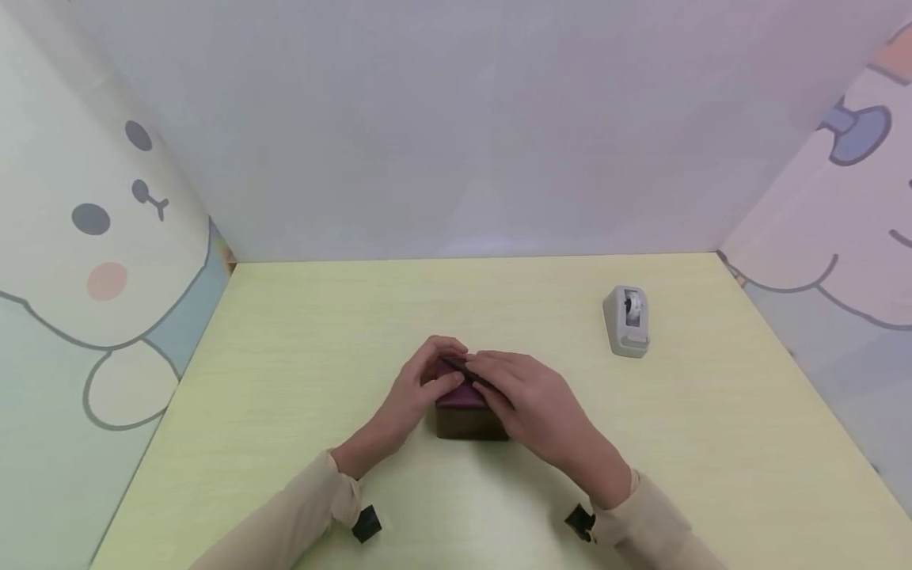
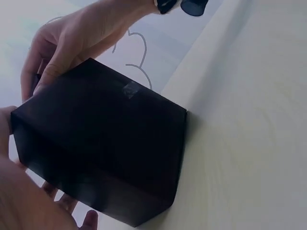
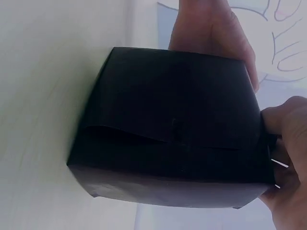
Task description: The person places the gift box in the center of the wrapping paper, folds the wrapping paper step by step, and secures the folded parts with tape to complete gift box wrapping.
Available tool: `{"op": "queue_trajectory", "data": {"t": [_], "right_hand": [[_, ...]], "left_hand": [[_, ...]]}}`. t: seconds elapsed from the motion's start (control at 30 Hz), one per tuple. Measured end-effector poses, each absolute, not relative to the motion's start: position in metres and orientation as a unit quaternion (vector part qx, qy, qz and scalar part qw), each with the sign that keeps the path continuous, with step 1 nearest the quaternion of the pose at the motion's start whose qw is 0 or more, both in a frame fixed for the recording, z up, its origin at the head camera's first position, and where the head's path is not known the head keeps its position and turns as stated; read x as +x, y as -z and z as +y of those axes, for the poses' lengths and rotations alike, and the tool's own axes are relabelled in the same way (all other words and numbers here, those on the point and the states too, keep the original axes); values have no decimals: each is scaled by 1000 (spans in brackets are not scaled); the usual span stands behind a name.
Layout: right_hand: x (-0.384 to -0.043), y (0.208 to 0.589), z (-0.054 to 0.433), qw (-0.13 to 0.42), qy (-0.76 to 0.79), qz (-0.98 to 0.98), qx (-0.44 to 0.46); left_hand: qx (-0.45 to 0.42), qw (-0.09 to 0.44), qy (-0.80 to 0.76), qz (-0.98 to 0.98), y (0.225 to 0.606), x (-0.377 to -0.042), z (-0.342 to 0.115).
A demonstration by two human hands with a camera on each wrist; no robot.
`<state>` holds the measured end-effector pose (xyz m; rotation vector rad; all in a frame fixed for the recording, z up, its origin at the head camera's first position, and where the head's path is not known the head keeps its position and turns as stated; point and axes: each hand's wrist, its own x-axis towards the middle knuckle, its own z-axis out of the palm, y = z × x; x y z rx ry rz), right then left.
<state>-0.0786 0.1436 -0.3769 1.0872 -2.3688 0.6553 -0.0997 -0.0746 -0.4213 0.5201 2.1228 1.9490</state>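
A small box (image 1: pixel 473 423) with dark sides and a purple top stands on the table between the two hands. A clear tape piece (image 2: pixel 130 89) shows on one dark side. A loose paper edge runs across another side in the right wrist view. My left hand (image 1: pixel 406 396) holds the box at its upper left, thumb on the top and fingers round the far side. My right hand (image 1: pixel 537 400) reaches over the top from the right, its thumb and fingers pinching a dark strip (image 1: pixel 454 362) there. The fingers hide most of that strip; its kind I cannot tell.
A grey tape dispenser (image 1: pixel 625 321) with a roll stands at the back right of the pale table (image 1: pixel 321 317). Side walls printed with cartoon animals and a plain back wall (image 1: pixel 470 142) enclose the table. Black bands (image 1: pixel 366 524) show at the sleeve cuffs.
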Motion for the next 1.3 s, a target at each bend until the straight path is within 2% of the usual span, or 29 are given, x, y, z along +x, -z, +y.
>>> {"op": "queue_trajectory", "data": {"t": [0.13, 0.33, 0.43, 0.6, 0.73, 0.9, 0.97, 1.07, 1.17, 1.3], "right_hand": [[-75, 380, 140, 249, -214, -863, 383], [-75, 380, 141, 245, -211, -864, 387], [-72, 379, 142, 239, -199, -868, 387], [-65, 377, 144, 221, -177, -875, 392], [-57, 380, 144, 207, -150, -879, 402], [-53, 381, 150, 145, -186, -888, 393], [-53, 380, 156, 126, -248, -889, 364], [-54, 381, 165, 146, -309, -882, 324], [-54, 386, 169, 183, -267, -887, 329], [-54, 389, 170, 182, -214, -892, 355]], "left_hand": [[216, 50, -585, 780, 417, -97, -82], [336, -11, -427, 840, 409, -89, -99], [361, -43, -389, 846, 411, -87, -100], [379, -96, -361, 847, 415, -86, -99], [409, -161, -312, 842, 415, -87, -100], [459, -233, -273, 813, 414, -89, -100], [468, -242, -270, 806, 414, -89, -99], [473, -249, -251, 807, 413, -90, -98], [482, -261, -208, 810, 412, -90, -97], [491, -284, -162, 808, 411, -90, -96]]}}
